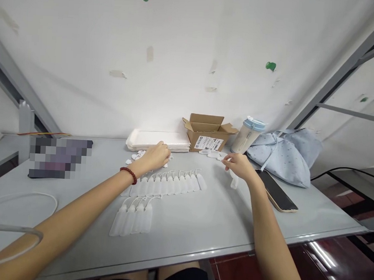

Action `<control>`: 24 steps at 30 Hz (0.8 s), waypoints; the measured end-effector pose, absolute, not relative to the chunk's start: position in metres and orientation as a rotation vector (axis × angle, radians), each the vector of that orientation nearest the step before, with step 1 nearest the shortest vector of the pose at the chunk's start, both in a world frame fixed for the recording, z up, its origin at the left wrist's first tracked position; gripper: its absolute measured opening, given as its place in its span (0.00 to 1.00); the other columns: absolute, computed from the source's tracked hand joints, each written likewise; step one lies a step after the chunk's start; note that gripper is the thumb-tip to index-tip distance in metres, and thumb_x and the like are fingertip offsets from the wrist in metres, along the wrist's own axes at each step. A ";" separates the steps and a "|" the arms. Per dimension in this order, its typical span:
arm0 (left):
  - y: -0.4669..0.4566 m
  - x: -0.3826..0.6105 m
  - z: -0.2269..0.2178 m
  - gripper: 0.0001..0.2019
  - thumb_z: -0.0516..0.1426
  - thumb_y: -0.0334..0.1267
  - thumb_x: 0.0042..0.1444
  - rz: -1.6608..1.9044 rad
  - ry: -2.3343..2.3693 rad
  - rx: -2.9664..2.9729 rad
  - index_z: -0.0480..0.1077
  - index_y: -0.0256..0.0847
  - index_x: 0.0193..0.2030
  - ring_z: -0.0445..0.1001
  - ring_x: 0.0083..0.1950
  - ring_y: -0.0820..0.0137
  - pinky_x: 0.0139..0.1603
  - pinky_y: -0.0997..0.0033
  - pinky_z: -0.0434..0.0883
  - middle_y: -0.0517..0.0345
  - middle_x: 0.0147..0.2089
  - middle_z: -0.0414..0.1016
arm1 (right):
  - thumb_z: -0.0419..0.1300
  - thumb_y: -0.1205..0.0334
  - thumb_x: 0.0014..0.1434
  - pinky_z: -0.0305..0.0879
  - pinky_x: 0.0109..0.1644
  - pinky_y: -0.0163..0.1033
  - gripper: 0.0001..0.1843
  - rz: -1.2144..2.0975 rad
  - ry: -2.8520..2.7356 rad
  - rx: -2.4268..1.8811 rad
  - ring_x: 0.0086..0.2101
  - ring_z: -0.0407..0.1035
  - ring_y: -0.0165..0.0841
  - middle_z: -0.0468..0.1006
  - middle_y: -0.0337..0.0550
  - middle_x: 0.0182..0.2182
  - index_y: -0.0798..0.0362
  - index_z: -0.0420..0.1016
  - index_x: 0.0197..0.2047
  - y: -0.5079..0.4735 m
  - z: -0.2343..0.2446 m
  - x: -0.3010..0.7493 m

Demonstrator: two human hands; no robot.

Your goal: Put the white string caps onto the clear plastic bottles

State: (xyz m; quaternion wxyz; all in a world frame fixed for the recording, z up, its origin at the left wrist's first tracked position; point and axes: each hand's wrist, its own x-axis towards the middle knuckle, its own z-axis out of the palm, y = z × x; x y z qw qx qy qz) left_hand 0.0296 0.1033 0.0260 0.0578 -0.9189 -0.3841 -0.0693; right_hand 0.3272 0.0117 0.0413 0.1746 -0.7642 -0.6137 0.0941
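My left hand (156, 155), with a red bead bracelet on its wrist, reaches to a small heap of white caps (136, 156) at the back of the grey table (201, 228); its fingers are curled over the caps. My right hand (239, 164) pinches a small white plastic bottle (234, 181) that hangs below the fingers. Two rows of similar white bottles lie flat on the table: a long row (169, 183) and a short row (132, 218) nearer to me. More loose white pieces (211, 154) lie beside the cardboard box.
A stack of white trays (157, 139), an open cardboard box (208, 132), a drinking cup with blue lid (248, 135), a pale blue cloth bag (283, 155) and a phone (276, 190) stand at the back and right. A white cable (21, 198) loops at left.
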 end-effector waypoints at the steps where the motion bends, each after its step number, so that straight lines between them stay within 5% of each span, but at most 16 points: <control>1: 0.105 0.031 0.027 0.10 0.53 0.29 0.54 -0.218 -1.165 -2.792 0.75 0.36 0.28 0.67 0.45 0.55 0.35 0.65 0.66 0.44 0.34 0.74 | 0.56 0.64 0.56 0.57 0.28 0.31 0.08 0.271 -1.731 -2.183 0.26 0.70 0.31 0.80 0.42 0.22 0.56 0.76 0.33 0.010 0.043 0.327; 16: 0.105 0.005 0.059 0.09 0.52 0.39 0.52 -1.160 -1.615 -2.700 0.72 0.40 0.30 0.71 0.38 0.65 0.38 0.69 0.66 0.55 0.35 0.78 | 0.53 0.65 0.58 0.57 0.31 0.34 0.09 0.138 -1.751 -2.228 0.27 0.70 0.32 0.79 0.45 0.25 0.57 0.75 0.34 0.006 0.040 0.305; 24: 0.063 -0.048 0.028 0.09 0.52 0.40 0.55 -1.161 -1.636 -2.616 0.71 0.43 0.31 0.70 0.38 0.65 0.35 0.70 0.64 0.57 0.33 0.76 | 0.54 0.53 0.59 0.59 0.31 0.40 0.15 0.028 -1.583 -2.690 0.34 0.73 0.43 0.78 0.52 0.29 0.54 0.75 0.33 -0.014 0.050 0.315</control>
